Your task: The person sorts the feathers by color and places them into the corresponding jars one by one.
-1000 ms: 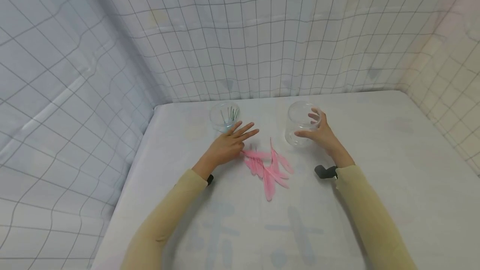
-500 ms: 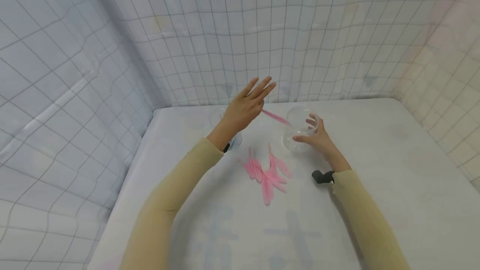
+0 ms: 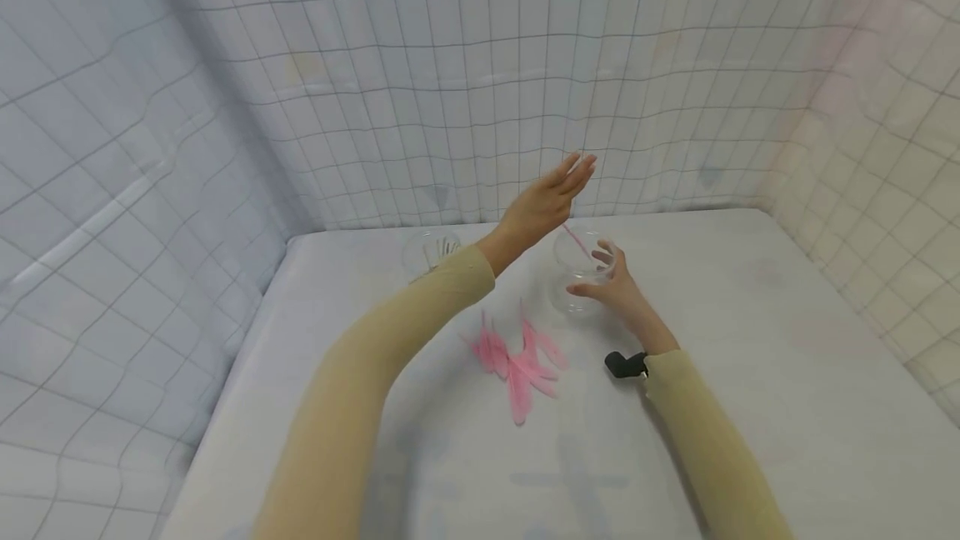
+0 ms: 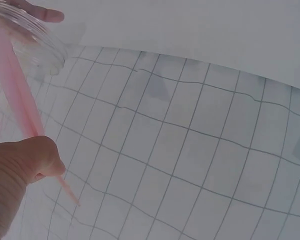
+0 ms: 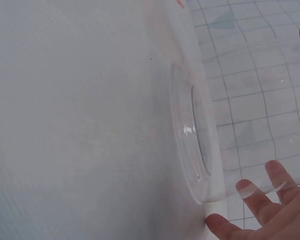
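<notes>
My left hand (image 3: 538,208) is raised above the mouth of a clear jar (image 3: 561,288) on the table. It pinches a pink feather (image 4: 19,95) near the quill end, clearest in the left wrist view. In the head view, the feather's lower end slopes down into the jar's mouth. Around the jar's right side curves my right hand (image 3: 621,290), thumb in front and fingers behind, gripping it upright. The right wrist view has the jar's round base (image 5: 190,130) and several fingertips against its wall. Several loose pink feathers (image 3: 519,390) lie on the table nearer me.
A second clear jar (image 3: 411,258) stands at the back left behind my left sleeve, holding several thin sticks whose kind I cannot tell. White cloth with a dark grid (image 3: 420,132) walls the back and sides of the white table (image 3: 765,340).
My left hand has picked a pink feather from the loose ones, lifted it, and carried it right until its end entered the jar. My right hand keeps holding the jar.
</notes>
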